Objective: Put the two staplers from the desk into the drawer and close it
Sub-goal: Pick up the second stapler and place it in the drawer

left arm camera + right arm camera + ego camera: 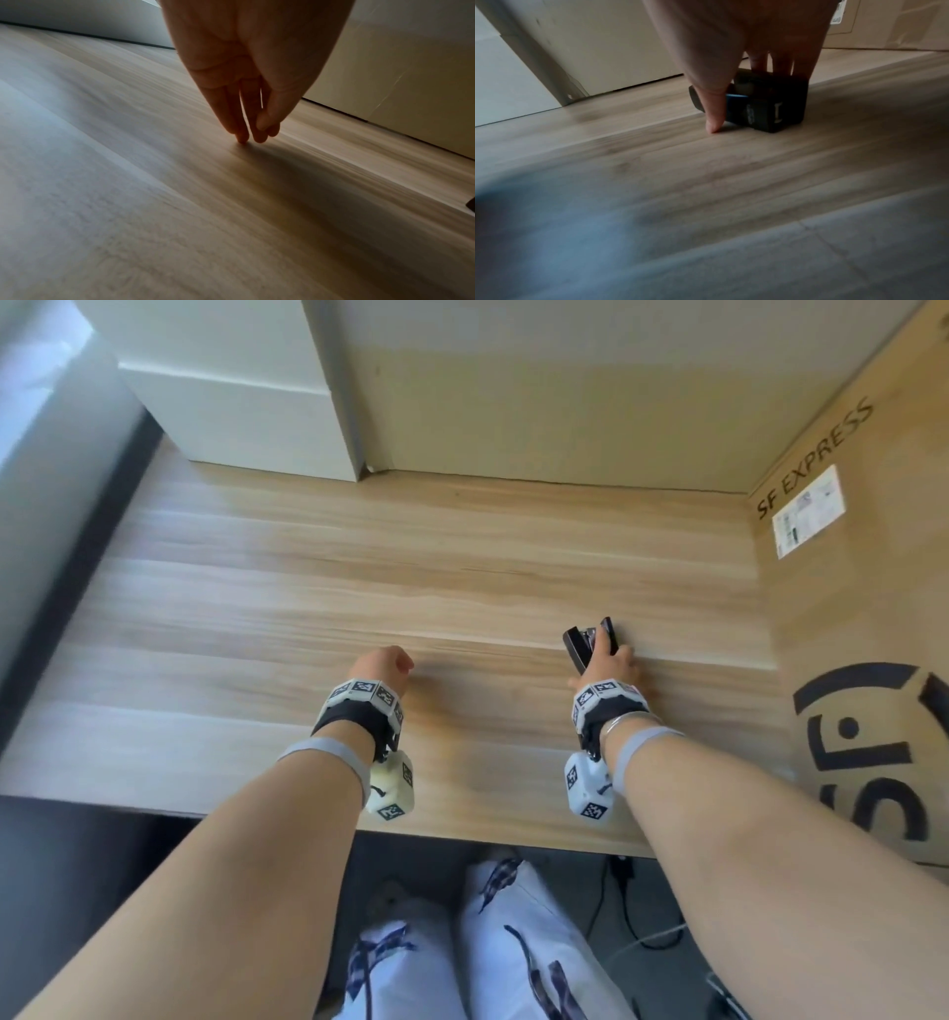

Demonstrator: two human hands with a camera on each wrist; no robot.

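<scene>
Nearest the head camera, the person's knees in white patterned trousers (493,942) sit under the table edge, with dark cables (624,896) on the floor beside them. Both forearms reach up over the wooden table (257,608), each wrist wearing a band with black-and-white marker cubes.

The left hand (382,667) rests near the table's middle; in the wrist view its fingers (232,113) point straight down, close together, tips touching the wood, thumb alongside, holding nothing.

Further right, the right hand (608,672) is clamped over the two staplers (590,642), both dark, lying side by side and touching on the table. From the wrist camera the thumb (713,105) presses against the left one, where a blue part shows, its tip down on the wood, while the fingers curl over the top and far side of the staplers (762,103). They appear to rest on the table.

Beyond, a white cabinet (246,413) stands at the back left, a pale panel behind, and a cardboard box (862,588) printed "SF EXPRESS" along the right. No drawer is in view.
</scene>
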